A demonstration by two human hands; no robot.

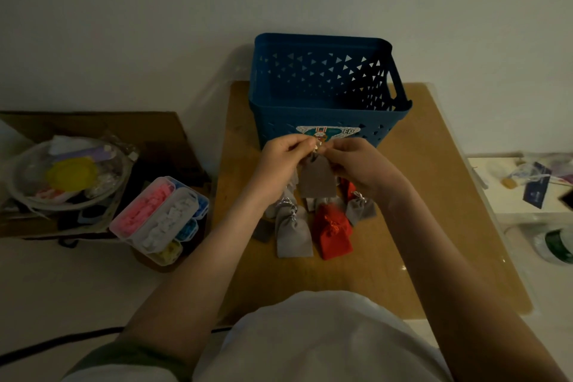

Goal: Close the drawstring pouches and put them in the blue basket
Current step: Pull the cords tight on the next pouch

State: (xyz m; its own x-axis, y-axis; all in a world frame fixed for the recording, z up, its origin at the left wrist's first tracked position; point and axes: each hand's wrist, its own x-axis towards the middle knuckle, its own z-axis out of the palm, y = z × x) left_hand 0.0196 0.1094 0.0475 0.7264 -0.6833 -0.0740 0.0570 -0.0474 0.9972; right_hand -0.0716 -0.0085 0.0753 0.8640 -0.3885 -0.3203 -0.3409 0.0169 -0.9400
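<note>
A grey drawstring pouch [317, 179] hangs in the air in front of the blue basket [325, 108]. My left hand [282, 164] and my right hand [356, 164] both pinch its strings at the top, close together. Below it on the wooden board [434, 195] lie more pouches: a grey one [293, 234], a red one [335, 234], a smaller grey one [359, 209] and a red one [348, 187] partly hidden by my right hand. The basket stands upright at the board's far edge, and what lies inside it is hidden.
To the left sit a clear box of pink, white and blue pieces [161, 215] and a round bowl of odds and ends [68, 174]. A white tray with packets [533, 183] stands at the right. A black cable [62, 341] runs along the lower left.
</note>
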